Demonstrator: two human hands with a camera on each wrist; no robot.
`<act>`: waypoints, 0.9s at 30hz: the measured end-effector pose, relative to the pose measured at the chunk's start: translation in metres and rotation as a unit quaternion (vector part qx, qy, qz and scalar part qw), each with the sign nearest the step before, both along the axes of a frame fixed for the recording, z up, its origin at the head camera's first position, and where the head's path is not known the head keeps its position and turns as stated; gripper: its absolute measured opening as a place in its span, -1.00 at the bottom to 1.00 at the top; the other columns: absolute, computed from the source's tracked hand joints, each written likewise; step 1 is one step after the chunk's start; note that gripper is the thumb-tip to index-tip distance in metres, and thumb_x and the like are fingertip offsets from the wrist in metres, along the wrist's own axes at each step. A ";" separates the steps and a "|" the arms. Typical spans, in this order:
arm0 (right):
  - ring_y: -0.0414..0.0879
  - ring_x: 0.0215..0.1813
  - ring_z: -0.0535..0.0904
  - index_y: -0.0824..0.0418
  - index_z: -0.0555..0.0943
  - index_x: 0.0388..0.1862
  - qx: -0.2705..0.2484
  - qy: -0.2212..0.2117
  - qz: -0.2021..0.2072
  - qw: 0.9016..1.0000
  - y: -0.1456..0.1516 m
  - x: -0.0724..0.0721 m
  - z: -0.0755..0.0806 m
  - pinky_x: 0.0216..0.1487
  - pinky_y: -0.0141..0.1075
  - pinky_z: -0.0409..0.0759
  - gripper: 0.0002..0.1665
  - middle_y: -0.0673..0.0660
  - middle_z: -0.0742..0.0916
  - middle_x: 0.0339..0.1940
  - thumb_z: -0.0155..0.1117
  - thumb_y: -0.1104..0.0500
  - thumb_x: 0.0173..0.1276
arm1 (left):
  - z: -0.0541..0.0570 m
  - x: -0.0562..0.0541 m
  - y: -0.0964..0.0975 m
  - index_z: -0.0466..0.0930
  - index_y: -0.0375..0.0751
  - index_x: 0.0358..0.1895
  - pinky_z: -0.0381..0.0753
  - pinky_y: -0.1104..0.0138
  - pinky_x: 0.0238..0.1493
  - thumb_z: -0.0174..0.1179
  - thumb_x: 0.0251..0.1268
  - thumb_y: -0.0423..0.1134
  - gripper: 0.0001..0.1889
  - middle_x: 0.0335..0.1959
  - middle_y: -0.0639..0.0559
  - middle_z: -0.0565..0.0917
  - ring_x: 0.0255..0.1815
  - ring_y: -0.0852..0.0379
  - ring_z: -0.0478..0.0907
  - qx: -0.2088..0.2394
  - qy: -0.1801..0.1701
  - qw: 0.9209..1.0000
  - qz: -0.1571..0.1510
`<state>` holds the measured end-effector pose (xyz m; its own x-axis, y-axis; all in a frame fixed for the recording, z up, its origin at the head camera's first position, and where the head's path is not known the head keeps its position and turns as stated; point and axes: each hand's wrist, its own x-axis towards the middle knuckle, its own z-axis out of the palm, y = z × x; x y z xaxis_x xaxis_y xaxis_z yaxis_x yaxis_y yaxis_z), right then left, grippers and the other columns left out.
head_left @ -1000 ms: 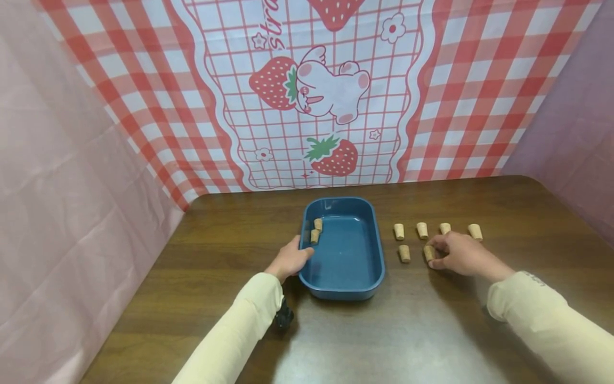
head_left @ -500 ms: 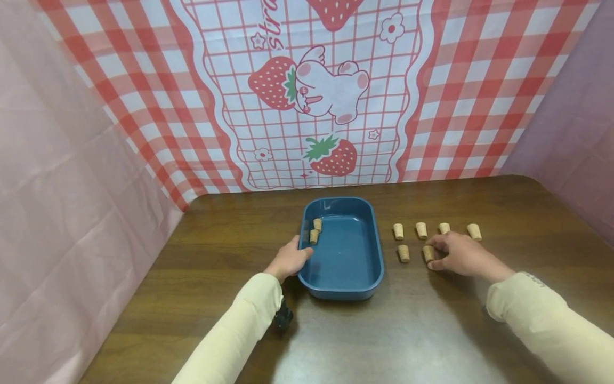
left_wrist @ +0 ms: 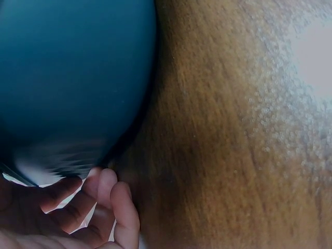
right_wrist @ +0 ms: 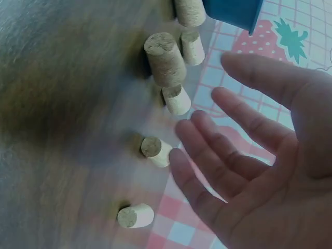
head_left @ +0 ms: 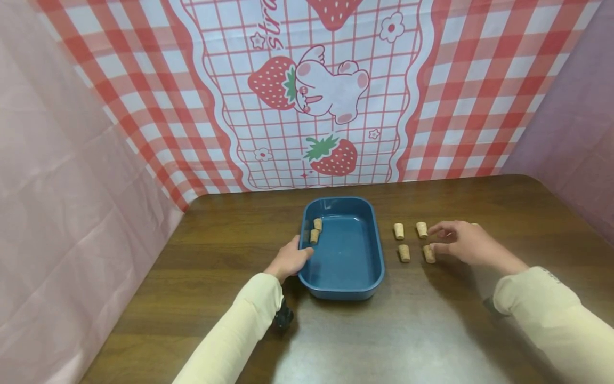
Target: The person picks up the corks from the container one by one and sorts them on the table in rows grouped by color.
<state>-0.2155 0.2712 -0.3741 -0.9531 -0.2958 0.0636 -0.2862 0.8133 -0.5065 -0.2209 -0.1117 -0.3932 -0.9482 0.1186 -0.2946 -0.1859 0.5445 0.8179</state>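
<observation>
My left hand grips the left wall of a deep blue rectangular dish, its thumb over the rim; in the left wrist view the fingers curl at the dish's outer side. Two corks are inside the dish near that wall. My right hand hovers beside a tapered cork in the near row, holding nothing. In the right wrist view its fingers are spread apart, with several corks standing on the table past them. The hand hides part of the far row in the head view.
Left of that cork stands another near-row cork. Behind them are far-row corks, one peeking out beyond the right hand. A red checked strawberry cloth hangs at the back edge of the wooden table.
My right hand has let go of the near-row cork and drawn up and right from it, covering more of the far row. That cork stays in place. The left hand and dish are still.
</observation>
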 end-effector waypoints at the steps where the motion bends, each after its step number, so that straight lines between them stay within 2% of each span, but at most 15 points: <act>1: 0.28 -0.06 0.68 0.35 0.67 0.02 -0.004 0.005 -0.008 1.000 -0.001 0.000 0.001 -0.03 0.19 0.59 -0.60 0.28 0.75 -0.20 0.46 0.14 0.30 | 0.000 0.000 0.000 0.27 -0.29 0.47 0.61 -0.05 0.12 0.02 0.50 -0.20 -0.46 0.35 -0.35 0.46 0.18 -0.18 0.53 0.001 0.000 1.000 0.000; 6: 0.05 -0.14 0.68 0.30 0.70 -0.01 -0.039 0.021 -0.035 0.998 -0.008 -0.001 0.010 -0.15 -0.08 0.56 -0.67 0.10 0.76 -0.25 0.41 0.12 0.36 | 0.000 0.000 0.000 0.27 -0.29 0.47 0.61 -0.05 0.12 0.02 0.49 -0.21 -0.46 0.35 -0.35 0.47 0.19 -0.18 0.53 0.003 0.000 1.000 0.001; 9: 0.00 -0.15 0.66 0.28 0.71 0.01 -0.059 0.023 -0.045 0.997 -0.014 -0.001 0.017 -0.19 -0.17 0.53 -0.66 0.08 0.77 -0.25 0.40 0.08 0.40 | 0.001 0.001 0.000 0.28 -0.30 0.47 0.60 -0.06 0.12 0.02 0.49 -0.22 -0.46 0.35 -0.35 0.46 0.21 -0.19 0.53 0.005 0.000 1.000 0.000; 22: 0.05 -0.08 0.64 0.24 0.69 0.08 -0.091 0.003 -0.027 0.995 -0.045 -0.004 0.042 -0.18 -0.20 0.59 -0.64 0.13 0.76 -0.12 0.38 0.07 0.42 | 0.001 0.001 0.000 0.27 -0.30 0.48 0.60 -0.06 0.13 0.02 0.50 -0.21 -0.45 0.37 -0.34 0.45 0.23 -0.19 0.52 0.002 -0.001 1.000 0.001; 27: 0.06 -0.05 0.61 0.22 0.68 0.10 -0.097 -0.006 -0.022 0.995 -0.059 -0.006 0.050 -0.12 -0.16 0.58 -0.64 0.14 0.75 -0.08 0.35 0.05 0.45 | 0.001 0.000 0.000 0.27 -0.28 0.48 0.59 -0.05 0.14 0.02 0.51 -0.20 -0.46 0.38 -0.33 0.45 0.23 -0.18 0.52 0.001 -0.003 1.000 0.002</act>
